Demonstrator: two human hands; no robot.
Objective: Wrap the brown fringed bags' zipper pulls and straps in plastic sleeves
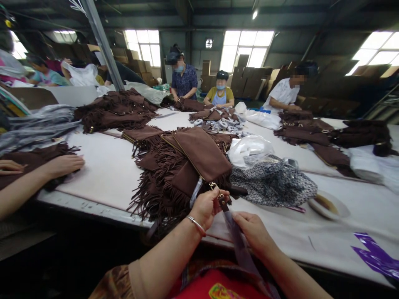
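Note:
My left hand is closed at the top end of a dark brown strap, by a gold ring and clasp. The strap appears wrapped in clear plastic and hangs toward my lap. Lower down, my right hand pinches the strap's edge. Just beyond my hands lies a brown zippered pouch on a pile of fringed brown bags. A grey wrapped strip hangs beside its zipper.
Right of the pile are a black-and-white woven cloth, a plastic bag, a bowl and a purple wrapper. A co-worker's hand rests on brown material at left. Several people work across the table.

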